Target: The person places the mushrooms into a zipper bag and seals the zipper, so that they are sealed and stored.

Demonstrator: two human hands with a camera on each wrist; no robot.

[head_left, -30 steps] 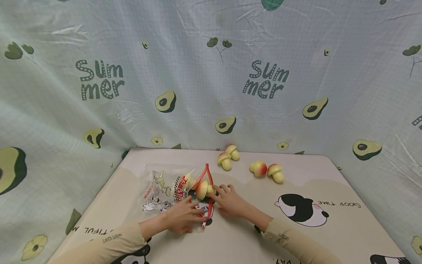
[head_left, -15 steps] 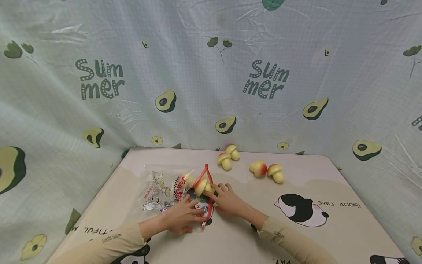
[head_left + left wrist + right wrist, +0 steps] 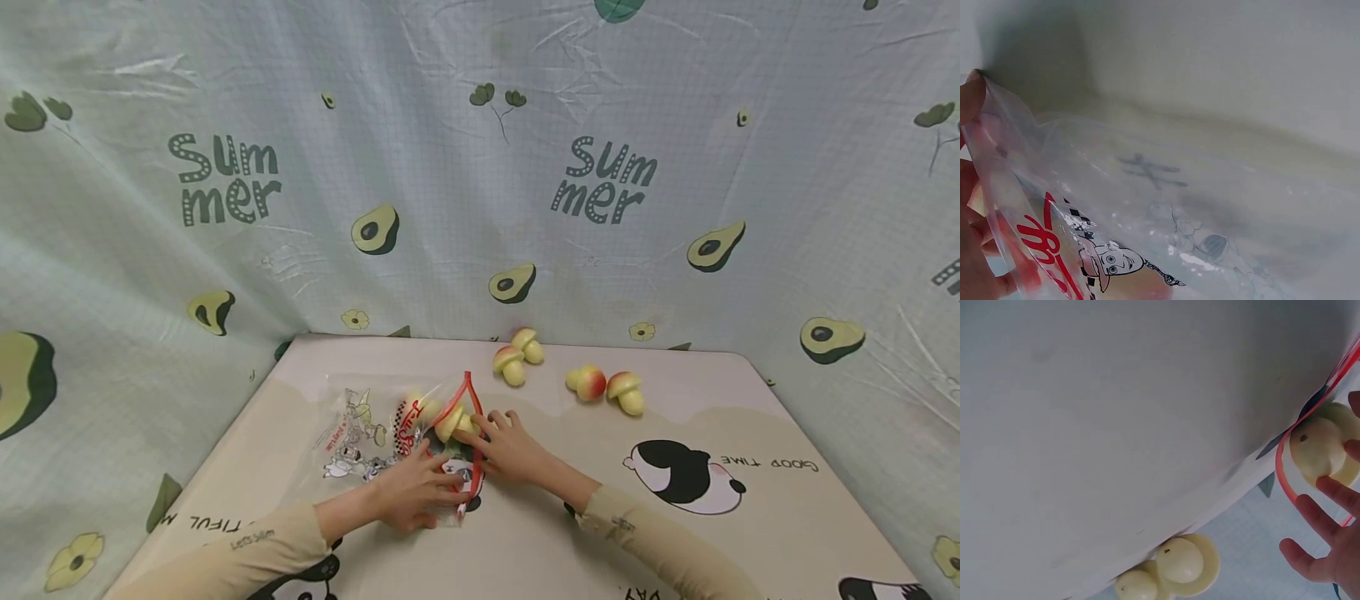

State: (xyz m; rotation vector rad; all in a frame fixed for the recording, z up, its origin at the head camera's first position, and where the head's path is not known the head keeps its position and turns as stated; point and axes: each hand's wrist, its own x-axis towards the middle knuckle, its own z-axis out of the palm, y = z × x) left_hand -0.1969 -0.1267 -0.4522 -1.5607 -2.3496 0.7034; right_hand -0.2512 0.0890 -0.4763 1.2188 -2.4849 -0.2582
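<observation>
Fingers (image 3: 1316, 519) of the right hand (image 3: 517, 450) loosely spread and nearly straight, with tips touching the stem of a smooth, pale yellow mushroom-shaped piece (image 3: 450, 423). Location of this piece: in the mouth of a clear plastic bag (image 3: 348, 433) with red edge strips (image 3: 477, 475) and printed cartoon figures, flat on a beige table (image 3: 585, 550) with dog pictures. Cap directed to the left, toward the inside of the bag; stem to the right, toward the right hand. Long axis running roughly sideways in the head view. In the right wrist view, rounded stem end facing the camera, with a small dark dot on it.

Left hand (image 3: 416, 492) at the near side of the bag mouth, fingers bent, gripping the thin film. Behind the film, just left of the first piece, another yellow piece (image 3: 426, 408), direction unclear through the plastic. Outside the bag, farther back, two red-tinged mushroom pieces (image 3: 512, 371) just beside each other, and to the right two more mushroom pieces (image 3: 628, 395).
</observation>
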